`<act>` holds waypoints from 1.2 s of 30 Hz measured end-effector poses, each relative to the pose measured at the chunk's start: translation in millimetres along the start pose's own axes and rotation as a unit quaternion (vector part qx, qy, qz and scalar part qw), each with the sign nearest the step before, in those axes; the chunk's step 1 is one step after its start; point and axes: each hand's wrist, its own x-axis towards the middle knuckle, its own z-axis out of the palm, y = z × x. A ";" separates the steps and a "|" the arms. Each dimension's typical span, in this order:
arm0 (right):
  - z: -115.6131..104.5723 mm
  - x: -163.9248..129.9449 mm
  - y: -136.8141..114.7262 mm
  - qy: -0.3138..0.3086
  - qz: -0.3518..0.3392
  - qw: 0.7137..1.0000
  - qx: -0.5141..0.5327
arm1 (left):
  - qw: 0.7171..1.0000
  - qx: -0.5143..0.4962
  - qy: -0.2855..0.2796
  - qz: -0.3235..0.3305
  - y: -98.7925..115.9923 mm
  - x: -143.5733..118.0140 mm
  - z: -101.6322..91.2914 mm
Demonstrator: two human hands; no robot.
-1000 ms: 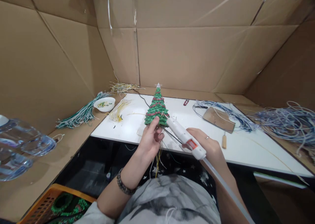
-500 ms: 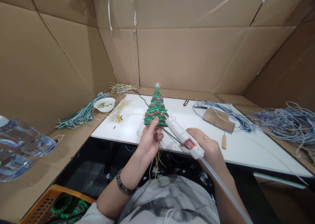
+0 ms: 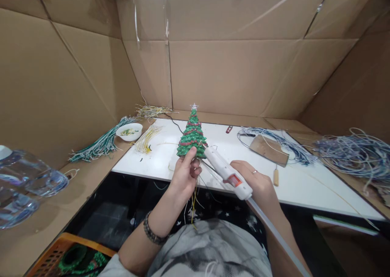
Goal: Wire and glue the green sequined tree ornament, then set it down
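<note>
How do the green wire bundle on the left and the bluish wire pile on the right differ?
The green wire bundle lies straight, its strands side by side; the bluish wire pile is looped and tangled. The green bundle is compact; the bluish pile spreads wider. Both rest on cardboard beside the white table, untouched by the hands.

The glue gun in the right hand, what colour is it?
The glue gun is white with a small orange-red label, seen in the head view.

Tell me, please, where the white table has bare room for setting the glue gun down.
The white table is bare right of the wooden-handled tool, toward the near edge. Bare too between Christmas tree and cardboard piece. Crowded: blue wire coils right, yellow wires left.
</note>
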 end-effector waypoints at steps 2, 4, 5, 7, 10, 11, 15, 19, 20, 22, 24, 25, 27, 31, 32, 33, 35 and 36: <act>-0.3 0.2 -0.6 0.000 0.000 1.000 0.000 | 1.000 0.001 0.000 0.004 -0.5 0.1 -0.7; -0.6 0.8 -1.2 -0.001 0.003 1.000 0.000 | 1.000 0.007 -0.004 0.009 -0.7 -0.1 -1.2; -0.7 1.1 -1.4 -0.002 0.004 1.000 0.000 | 1.000 0.011 -0.008 0.011 -0.8 -0.3 -1.5; -0.6 1.3 -1.3 -0.005 0.005 1.000 -0.001 | 1.000 0.015 -0.013 0.012 -0.7 -0.8 -1.7; 0.0 0.5 -0.3 -0.007 0.003 1.000 -0.002 | 1.000 0.019 -0.014 0.005 -0.3 -1.3 -1.5; 0.2 0.0 0.1 -0.008 0.003 1.000 -0.002 | 1.000 0.021 -0.014 0.003 -0.1 -1.5 -1.3; 0.8 -1.1 0.9 -0.012 0.005 1.000 -0.001 | 1.000 0.024 -0.017 0.000 0.4 -2.1 -0.4; 0.4 -0.7 0.7 -0.015 0.009 1.000 0.007 | 0.999 0.029 -0.021 0.002 1.0 -2.8 0.1; 0.2 -0.6 0.6 -0.017 0.010 1.000 0.007 | 0.999 0.030 -0.021 0.003 1.2 -3.0 0.2; -0.2 -0.6 0.2 -0.018 0.011 1.000 0.006 | 0.999 0.028 -0.020 0.004 1.6 -3.3 0.4; -0.7 -0.5 -0.7 -0.019 0.013 1.000 0.008 | 1.000 0.025 -0.017 0.004 1.8 -3.6 0.6; -1.1 -0.4 -1.3 -0.019 0.015 1.000 0.009 | 1.000 0.024 -0.016 0.003 1.9 -3.7 0.7; -1.9 0.2 -2.6 -0.019 0.019 1.000 0.012 | 1.000 0.025 -0.012 0.003 2.0 -3.8 0.8; -3.6 1.3 -4.1 -0.021 0.011 1.000 0.007 | 1.000 0.028 -0.012 0.003 1.7 -3.4 1.1; -3.8 1.4 -4.0 -0.022 0.008 1.000 0.004 | 1.000 0.027 -0.012 0.003 1.5 -3.0 1.2; -4.0 1.4 -3.8 -0.023 0.006 1.000 0.000 | 1.000 0.027 -0.012 0.004 1.4 -2.7 1.3; -4.1 1.1 -2.8 -0.025 0.002 1.000 -0.002 | 1.000 0.026 -0.010 0.006 1.1 -1.9 1.4; -4.0 0.9 -2.1 -0.024 0.000 1.000 -0.001 | 1.000 0.027 -0.010 0.006 0.9 -1.5 1.4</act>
